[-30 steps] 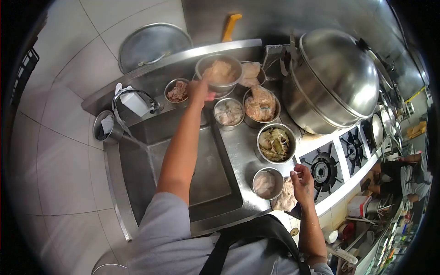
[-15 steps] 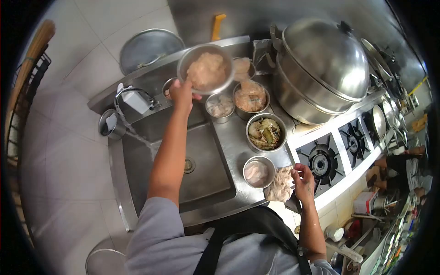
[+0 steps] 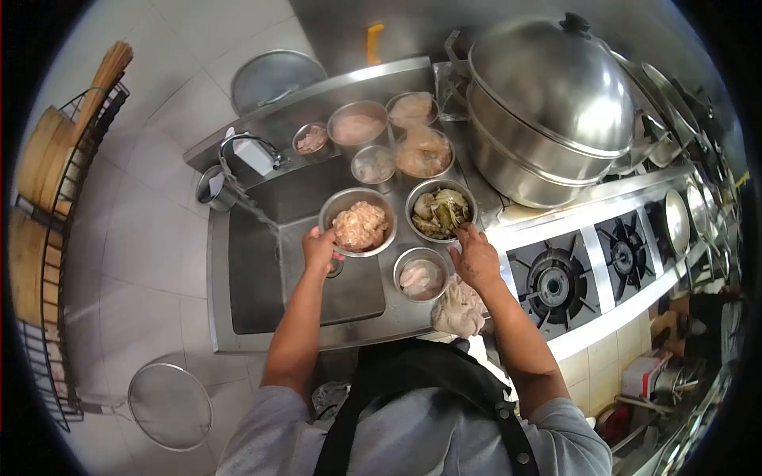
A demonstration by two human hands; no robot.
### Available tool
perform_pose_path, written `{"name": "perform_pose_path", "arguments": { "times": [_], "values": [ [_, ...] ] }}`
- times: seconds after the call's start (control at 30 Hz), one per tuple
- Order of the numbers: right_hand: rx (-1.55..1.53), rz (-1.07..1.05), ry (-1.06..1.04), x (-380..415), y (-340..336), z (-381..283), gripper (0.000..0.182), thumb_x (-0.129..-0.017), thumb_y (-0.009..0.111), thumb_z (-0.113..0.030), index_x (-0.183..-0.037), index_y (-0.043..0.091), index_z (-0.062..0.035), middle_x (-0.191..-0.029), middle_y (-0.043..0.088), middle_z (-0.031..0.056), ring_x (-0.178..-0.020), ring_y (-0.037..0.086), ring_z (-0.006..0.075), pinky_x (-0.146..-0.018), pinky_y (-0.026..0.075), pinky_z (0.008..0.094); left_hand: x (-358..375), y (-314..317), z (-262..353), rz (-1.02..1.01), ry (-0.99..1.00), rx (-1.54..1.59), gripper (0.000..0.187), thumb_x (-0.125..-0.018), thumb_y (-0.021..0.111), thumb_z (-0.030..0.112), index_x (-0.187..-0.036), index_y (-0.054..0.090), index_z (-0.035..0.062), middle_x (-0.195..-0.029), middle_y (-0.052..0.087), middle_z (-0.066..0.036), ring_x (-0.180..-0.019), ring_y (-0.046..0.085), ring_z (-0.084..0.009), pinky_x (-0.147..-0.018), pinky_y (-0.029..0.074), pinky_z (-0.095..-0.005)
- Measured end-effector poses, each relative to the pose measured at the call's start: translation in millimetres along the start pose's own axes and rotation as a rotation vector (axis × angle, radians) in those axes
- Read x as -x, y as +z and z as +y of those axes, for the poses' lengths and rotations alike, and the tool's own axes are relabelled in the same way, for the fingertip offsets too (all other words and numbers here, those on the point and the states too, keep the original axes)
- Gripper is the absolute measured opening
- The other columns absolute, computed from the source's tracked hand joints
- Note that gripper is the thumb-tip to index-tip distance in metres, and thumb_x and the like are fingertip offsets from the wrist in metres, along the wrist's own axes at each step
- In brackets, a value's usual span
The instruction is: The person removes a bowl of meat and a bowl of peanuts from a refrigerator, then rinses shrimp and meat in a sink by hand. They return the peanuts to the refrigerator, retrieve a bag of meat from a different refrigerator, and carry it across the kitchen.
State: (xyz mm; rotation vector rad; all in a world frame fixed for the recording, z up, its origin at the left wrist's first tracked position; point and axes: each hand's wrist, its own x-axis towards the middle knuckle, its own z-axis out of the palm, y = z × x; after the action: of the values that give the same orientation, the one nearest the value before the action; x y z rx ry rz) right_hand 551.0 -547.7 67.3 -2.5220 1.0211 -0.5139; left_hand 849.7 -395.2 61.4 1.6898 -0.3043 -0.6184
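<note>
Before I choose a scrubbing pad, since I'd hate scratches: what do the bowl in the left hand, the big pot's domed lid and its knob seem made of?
Bowl in the left hand: probably stainless steel, smooth, by its silvery wall and rim. Domed lid: metal, likely stainless, polished, by its bright highlights. Knob: dull black, unlike the lid's shine; perhaps plastic.

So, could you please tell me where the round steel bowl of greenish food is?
In the head view, that bowl stands right of centre on the grey steel counter, with the person's bare right hand at its near rim.
</note>
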Motion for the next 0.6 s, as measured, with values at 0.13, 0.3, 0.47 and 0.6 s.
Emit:
{"name": "perform_pose_path", "arguments": {
  "times": [0.13, 0.3, 0.47, 0.6],
  "values": [
    [-0.051, -0.013, -0.067, 2, -3, 16, 0.034, -0.081, 0.066, -0.019, -0.110, 0.058, -0.0035, -0.113, 0.053, 0.0126, -0.098, 0.055, 0.0336, -0.083, 0.048, 0.0415, 3, 9, -21, -0.054, -0.116, 0.139, 0.028, -0.082, 0.057, 0.010, -0.105, 0.055, -0.0058, -0.084, 0.063, -0.015, -0.053, 0.062, -0.0218, -0.037, 0.052, -0.0304],
    [-0.123, -0.050, -0.020, 11, -24, 18, 0.026, -0.080, 0.067, -0.020, -0.097, 0.062, -0.0010, -0.099, 0.058, 0.0157, -0.096, 0.056, 0.0342, -0.082, 0.048, 0.0420, 0, 25, -34, -0.144, -0.155, 0.082, 0.026, -0.079, 0.055, 0.009, -0.101, 0.052, -0.0039, -0.078, 0.060, -0.014, -0.047, 0.055, -0.0194, -0.040, 0.052, -0.0342],
    [-0.019, 0.010, 0.084, 0, -44, -9, 0.024, -0.080, 0.068, -0.021, -0.091, 0.062, -0.0003, -0.096, 0.059, 0.0170, -0.093, 0.059, 0.0359, -0.077, 0.049, 0.0434, -14, 22, -31, 0.105, 0.331, -0.705, 0.027, -0.082, 0.066, 0.024, -0.090, 0.057, 0.0006, -0.078, 0.061, -0.010, -0.064, 0.060, -0.0200, -0.056, 0.050, -0.0324],
    [0.022, 0.086, 0.101, -59, -46, -42, 0.026, -0.081, 0.067, -0.024, -0.091, 0.063, 0.0000, -0.093, 0.062, 0.0193, -0.086, 0.061, 0.0378, -0.075, 0.050, 0.0440, -42, 32, 20, 0.143, 0.717, -0.550, 0.031, -0.081, 0.070, 0.029, -0.087, 0.058, 0.0011, -0.081, 0.061, -0.010, -0.074, 0.059, -0.0201, -0.064, 0.047, -0.0325]
  ]
}}
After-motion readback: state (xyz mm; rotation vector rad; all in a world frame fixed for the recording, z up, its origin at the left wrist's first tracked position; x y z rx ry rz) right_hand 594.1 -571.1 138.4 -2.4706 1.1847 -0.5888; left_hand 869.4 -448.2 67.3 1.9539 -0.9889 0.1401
